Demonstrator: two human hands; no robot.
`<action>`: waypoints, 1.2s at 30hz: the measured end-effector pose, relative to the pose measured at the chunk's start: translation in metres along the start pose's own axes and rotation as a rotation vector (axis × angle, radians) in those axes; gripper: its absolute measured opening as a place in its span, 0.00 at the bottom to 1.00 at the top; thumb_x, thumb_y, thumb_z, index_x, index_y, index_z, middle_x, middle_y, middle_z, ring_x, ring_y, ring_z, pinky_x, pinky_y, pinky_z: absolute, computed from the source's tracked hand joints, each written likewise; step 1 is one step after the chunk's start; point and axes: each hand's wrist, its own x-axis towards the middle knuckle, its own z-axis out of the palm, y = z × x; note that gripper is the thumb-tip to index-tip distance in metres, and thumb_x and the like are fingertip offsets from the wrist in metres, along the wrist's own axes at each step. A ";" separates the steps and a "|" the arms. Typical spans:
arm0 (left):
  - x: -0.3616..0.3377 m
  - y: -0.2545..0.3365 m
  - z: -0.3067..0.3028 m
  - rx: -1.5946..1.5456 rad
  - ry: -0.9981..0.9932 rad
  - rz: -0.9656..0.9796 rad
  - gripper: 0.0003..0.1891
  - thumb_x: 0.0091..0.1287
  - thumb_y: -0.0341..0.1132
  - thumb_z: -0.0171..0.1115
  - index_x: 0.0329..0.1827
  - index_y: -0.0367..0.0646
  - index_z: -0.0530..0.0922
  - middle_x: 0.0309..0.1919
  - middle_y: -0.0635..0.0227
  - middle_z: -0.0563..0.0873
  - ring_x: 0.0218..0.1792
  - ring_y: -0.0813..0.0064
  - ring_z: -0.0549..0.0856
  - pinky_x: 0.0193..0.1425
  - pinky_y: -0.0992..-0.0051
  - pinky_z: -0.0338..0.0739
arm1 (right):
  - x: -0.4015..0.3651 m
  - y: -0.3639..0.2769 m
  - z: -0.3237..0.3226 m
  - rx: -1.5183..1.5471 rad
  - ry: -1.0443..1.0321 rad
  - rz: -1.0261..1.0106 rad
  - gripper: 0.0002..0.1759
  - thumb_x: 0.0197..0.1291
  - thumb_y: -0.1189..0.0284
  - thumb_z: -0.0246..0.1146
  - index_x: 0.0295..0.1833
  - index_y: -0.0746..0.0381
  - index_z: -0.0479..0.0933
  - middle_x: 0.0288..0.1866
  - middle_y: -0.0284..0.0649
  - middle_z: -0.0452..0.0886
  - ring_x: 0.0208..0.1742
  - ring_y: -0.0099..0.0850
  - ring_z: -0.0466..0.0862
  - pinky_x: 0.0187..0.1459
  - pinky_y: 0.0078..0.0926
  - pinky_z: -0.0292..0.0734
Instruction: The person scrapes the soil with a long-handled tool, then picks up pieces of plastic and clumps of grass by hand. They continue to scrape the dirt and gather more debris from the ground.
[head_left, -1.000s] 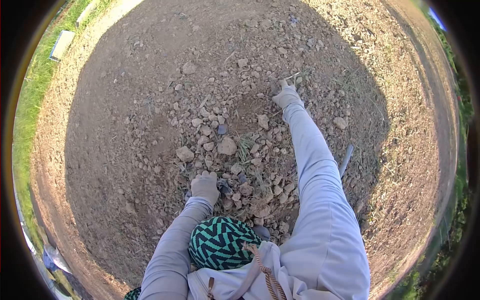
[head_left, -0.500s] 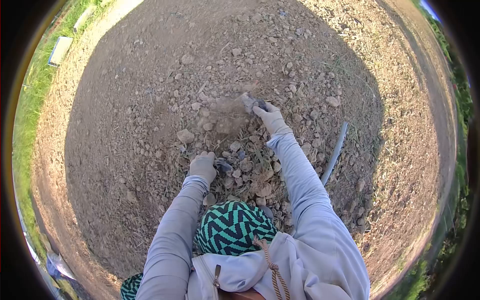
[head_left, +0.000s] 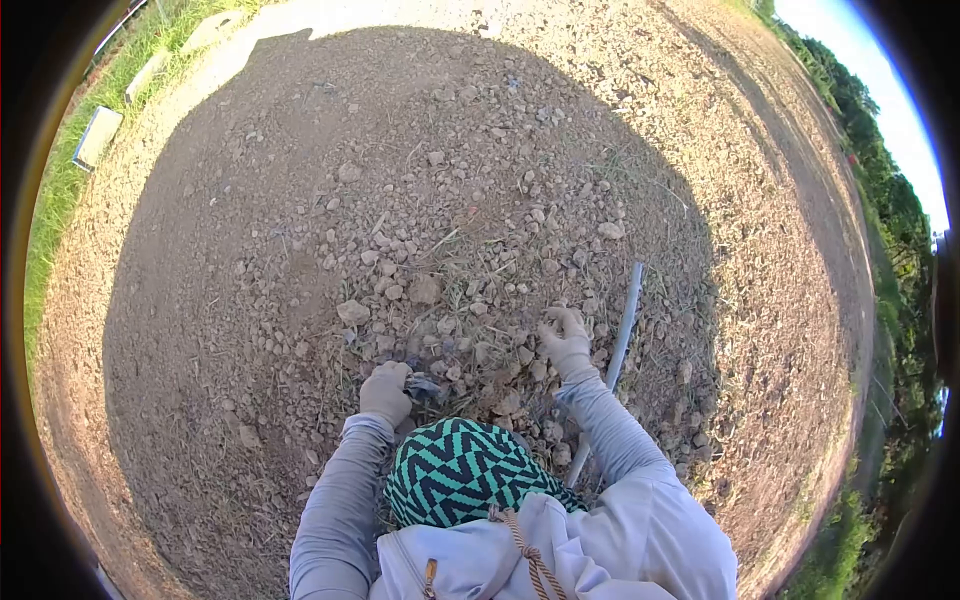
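My left hand (head_left: 385, 391), in a pale glove, is closed on a small dark object (head_left: 426, 388) low on the ground, just ahead of my green zigzag scarf (head_left: 460, 472). My gloved right hand (head_left: 565, 338) rests with fingers spread on loose soil clods (head_left: 500, 350) and dry grass. Whether it grips anything is hard to tell; nothing shows in it. A grey pipe-like handle (head_left: 621, 330) lies on the soil just right of that hand. Both arms wear grey sleeves.
Bare dry earth with many stones and clods (head_left: 424, 289) spreads all around, mostly in my shadow. A grass strip with a pale slab (head_left: 96, 138) runs along the far left. Trees (head_left: 880, 180) line the right edge.
My right arm has pulled back from a far reach to the ground close in front of me, beside the grey handle. The left hand stayed low with the dark object. The view tilted up.
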 end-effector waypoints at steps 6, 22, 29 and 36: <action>-0.016 -0.019 0.016 0.062 -0.106 -0.215 0.18 0.55 0.34 0.65 0.51 0.47 0.79 0.53 0.59 0.80 0.59 0.57 0.78 0.61 0.64 0.76 | -0.094 0.170 -0.067 -0.039 0.077 0.662 0.35 0.49 0.58 0.76 0.58 0.63 0.73 0.49 0.44 0.82 0.49 0.39 0.82 0.51 0.35 0.77; -0.005 -0.017 0.016 0.105 -0.212 -0.286 0.21 0.57 0.34 0.63 0.56 0.46 0.77 0.59 0.59 0.78 0.62 0.56 0.76 0.64 0.64 0.74 | 0.100 0.066 -0.084 0.087 -0.053 0.286 0.38 0.58 0.61 0.71 0.72 0.56 0.64 0.48 0.42 0.83 0.44 0.31 0.84 0.45 0.30 0.78; 0.001 -0.009 0.016 0.103 -0.169 -0.299 0.21 0.55 0.36 0.66 0.54 0.46 0.78 0.59 0.61 0.79 0.61 0.58 0.76 0.64 0.64 0.74 | 0.169 0.127 -0.075 -0.160 0.041 0.221 0.37 0.61 0.69 0.64 0.76 0.51 0.60 0.50 0.43 0.83 0.42 0.32 0.84 0.46 0.26 0.78; 0.005 -0.006 0.018 0.124 -0.186 -0.322 0.22 0.54 0.38 0.69 0.53 0.46 0.78 0.57 0.60 0.79 0.60 0.57 0.77 0.63 0.64 0.74 | 0.218 -0.003 0.001 -0.193 -0.181 0.431 0.49 0.53 0.64 0.65 0.79 0.50 0.49 0.50 0.54 0.83 0.47 0.44 0.86 0.48 0.36 0.81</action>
